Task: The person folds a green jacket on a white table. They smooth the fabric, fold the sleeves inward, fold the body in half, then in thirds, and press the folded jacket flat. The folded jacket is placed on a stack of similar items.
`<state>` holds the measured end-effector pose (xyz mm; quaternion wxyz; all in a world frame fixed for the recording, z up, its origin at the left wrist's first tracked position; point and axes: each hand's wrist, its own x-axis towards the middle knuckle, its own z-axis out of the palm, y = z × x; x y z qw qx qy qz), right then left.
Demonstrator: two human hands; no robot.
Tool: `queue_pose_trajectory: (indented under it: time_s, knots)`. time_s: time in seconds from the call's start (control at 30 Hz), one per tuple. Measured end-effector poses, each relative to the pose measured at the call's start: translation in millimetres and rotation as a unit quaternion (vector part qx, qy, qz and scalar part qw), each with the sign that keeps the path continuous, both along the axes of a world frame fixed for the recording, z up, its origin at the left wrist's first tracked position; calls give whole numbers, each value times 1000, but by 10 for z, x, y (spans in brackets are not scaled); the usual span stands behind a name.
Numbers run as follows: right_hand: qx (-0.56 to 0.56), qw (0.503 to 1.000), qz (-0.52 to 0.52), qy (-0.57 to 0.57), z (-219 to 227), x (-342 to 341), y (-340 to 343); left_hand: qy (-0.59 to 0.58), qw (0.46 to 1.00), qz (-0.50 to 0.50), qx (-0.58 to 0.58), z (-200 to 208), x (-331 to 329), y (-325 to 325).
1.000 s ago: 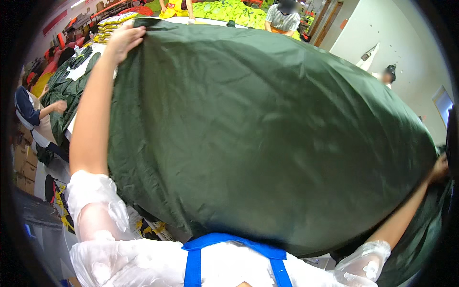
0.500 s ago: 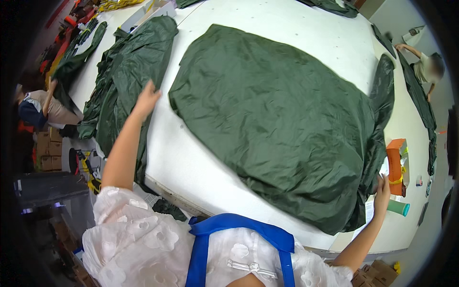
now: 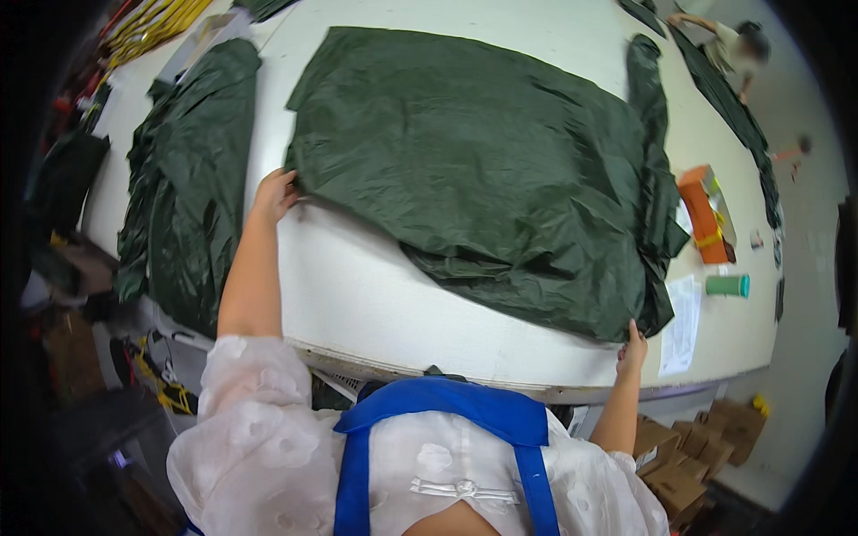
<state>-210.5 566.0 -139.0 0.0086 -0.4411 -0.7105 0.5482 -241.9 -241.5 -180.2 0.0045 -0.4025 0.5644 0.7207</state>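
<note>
A large sheet of thin, dark green waterproof-looking fabric (image 3: 465, 152) lies spread and wrinkled over the white table (image 3: 357, 277). At its left near corner, my left hand (image 3: 275, 192) is closed on the fabric edge. My right hand (image 3: 633, 353) pinches the near right corner, close to the table's front edge. Between the two hands the near edge sags, and a lower fold shows beneath it. Along the right side the fabric bunches into a long, narrow sleeve-like strip (image 3: 648, 89) that reaches toward the far side.
A heap of similar green fabric (image 3: 192, 179) hangs over the table's left side. To the right are an orange box (image 3: 703, 214), a green cylinder (image 3: 727, 286) and a paper sheet (image 3: 681, 326). Another person (image 3: 733, 49) works at the far right. Cardboard boxes (image 3: 679, 482) stand below the table.
My left hand has left the heap's side and taken hold of the spread fabric's left corner. My right hand has shifted from the right edge to the near right corner. The view has turned slightly.
</note>
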Motion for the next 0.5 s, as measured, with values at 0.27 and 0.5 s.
queue_pose_trajectory:
  time_s: [0.27, 0.5]
  knots:
    - [72, 987, 68, 124, 62, -324, 357, 77, 990, -64, -96, 1476, -166, -126]
    - [-188, 935, -12, 302, 1395, -1118, 900, 287, 927, -239, 37, 2283, -818, -274]
